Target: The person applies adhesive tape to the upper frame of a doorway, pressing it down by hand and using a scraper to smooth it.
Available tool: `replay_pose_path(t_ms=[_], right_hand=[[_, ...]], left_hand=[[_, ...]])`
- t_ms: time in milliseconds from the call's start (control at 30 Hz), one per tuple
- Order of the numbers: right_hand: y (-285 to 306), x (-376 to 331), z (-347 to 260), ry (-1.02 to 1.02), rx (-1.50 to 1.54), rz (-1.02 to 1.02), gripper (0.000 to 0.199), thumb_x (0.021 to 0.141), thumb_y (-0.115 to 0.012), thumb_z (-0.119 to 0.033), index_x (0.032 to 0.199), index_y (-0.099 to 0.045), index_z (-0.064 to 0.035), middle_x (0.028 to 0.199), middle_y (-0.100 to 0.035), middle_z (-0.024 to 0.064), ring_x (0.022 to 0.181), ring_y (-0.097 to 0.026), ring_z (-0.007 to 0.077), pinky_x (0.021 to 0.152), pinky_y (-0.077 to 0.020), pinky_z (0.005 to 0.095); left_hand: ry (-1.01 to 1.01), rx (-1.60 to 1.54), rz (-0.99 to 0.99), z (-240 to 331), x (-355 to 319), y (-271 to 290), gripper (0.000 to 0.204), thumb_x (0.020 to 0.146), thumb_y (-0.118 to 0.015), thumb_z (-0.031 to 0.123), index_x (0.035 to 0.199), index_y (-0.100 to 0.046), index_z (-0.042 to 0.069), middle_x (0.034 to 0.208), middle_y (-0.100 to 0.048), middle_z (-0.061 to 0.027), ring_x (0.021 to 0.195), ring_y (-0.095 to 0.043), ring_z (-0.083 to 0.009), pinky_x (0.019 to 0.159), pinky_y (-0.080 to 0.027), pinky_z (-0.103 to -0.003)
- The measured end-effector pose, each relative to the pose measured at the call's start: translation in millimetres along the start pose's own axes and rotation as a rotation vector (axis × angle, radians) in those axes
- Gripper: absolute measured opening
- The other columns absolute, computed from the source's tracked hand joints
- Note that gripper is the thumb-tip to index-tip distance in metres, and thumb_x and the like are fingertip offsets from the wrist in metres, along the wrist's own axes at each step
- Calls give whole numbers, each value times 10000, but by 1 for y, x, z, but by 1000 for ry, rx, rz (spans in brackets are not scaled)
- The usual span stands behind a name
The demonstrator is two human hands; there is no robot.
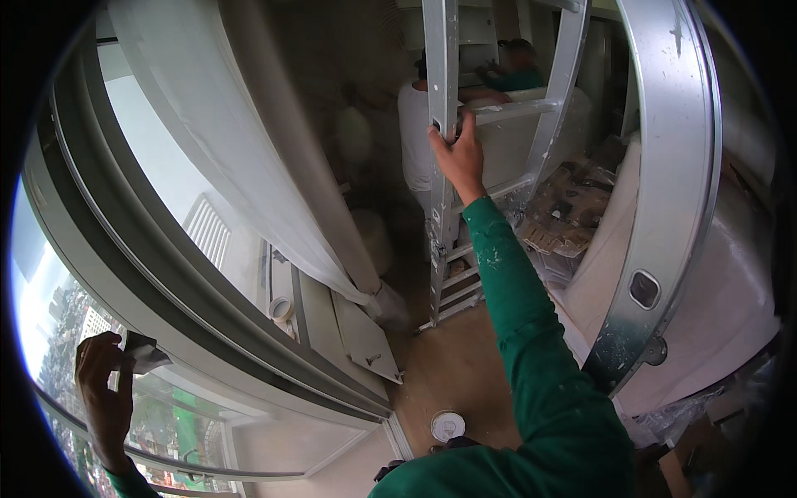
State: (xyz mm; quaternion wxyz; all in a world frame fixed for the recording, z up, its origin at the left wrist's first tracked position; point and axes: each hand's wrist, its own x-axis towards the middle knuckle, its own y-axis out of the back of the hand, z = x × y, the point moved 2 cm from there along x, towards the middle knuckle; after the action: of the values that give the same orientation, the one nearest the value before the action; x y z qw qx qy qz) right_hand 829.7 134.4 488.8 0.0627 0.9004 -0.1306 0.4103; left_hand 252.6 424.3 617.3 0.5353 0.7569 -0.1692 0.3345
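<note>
My left hand (104,390) is raised at the lower left beside the window frame (237,332). Its fingers pinch a small flat piece, dark and light grey (143,353), against or close to the frame; I cannot make out its kind. With my right arm in a paint-spotted green sleeve stretched forward, my right hand (461,158) grips the side rail of an aluminium ladder (442,66). Fingers wrap round the rail just left of a rung. A nearer, wide metal rail (664,207) curves down the right side.
A white curtain (207,141) hangs by the window. On the floor below stands a white tub (448,426). A person in white (413,124) and another in green (519,79) are beyond the ladder. Covered furniture (706,307) and cardboard (564,236) fill the right.
</note>
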Motion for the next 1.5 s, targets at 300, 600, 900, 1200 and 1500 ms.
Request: replay_pose_path(t_ms=[300,600,900,1200,1500], right_hand=[[-15,-2,0,107,161,29,680,875,-775,-276,1409,-406,-77,949,-745,192,840,-748,366,775,-577,455],[-12,5,17,175,91,36,708,894,-782,-259,1439,-387,-41,1141,-704,230,991,-730,331,837,-577,423],[-14,8,18,137,91,-58,717,924,-788,-258,1431,-366,22,1264,-611,217,1110,-649,277,939,-533,381],[-16,0,9,91,140,-105,678,940,-770,-257,1421,-391,34,1313,-582,185,1182,-592,252,1015,-472,366],[-12,4,13,101,91,-74,712,935,-779,-261,1442,-372,31,1307,-596,201,1182,-612,259,1000,-490,362]], left_hand=[[1043,-1035,-58,-63,-339,-249,270,1002,-706,239,827,-584,73,805,-590,28,726,-510,-69,674,-427,-245],[2114,-952,-427,129,-672,-341,519,931,-730,443,1230,-681,22,976,-664,-69,851,-617,-168,687,-486,-291],[1850,-869,-985,138,-734,-374,537,904,-745,504,1158,-705,32,896,-653,-37,759,-576,-142,639,-451,-284],[1738,-951,-764,135,-733,-378,504,902,-732,562,985,-719,65,790,-641,-3,634,-512,-111,532,-375,-290],[1631,-1421,-627,177,-587,-390,177,997,-692,215,936,-664,51,886,-696,-32,800,-661,-131,673,-544,-306]])
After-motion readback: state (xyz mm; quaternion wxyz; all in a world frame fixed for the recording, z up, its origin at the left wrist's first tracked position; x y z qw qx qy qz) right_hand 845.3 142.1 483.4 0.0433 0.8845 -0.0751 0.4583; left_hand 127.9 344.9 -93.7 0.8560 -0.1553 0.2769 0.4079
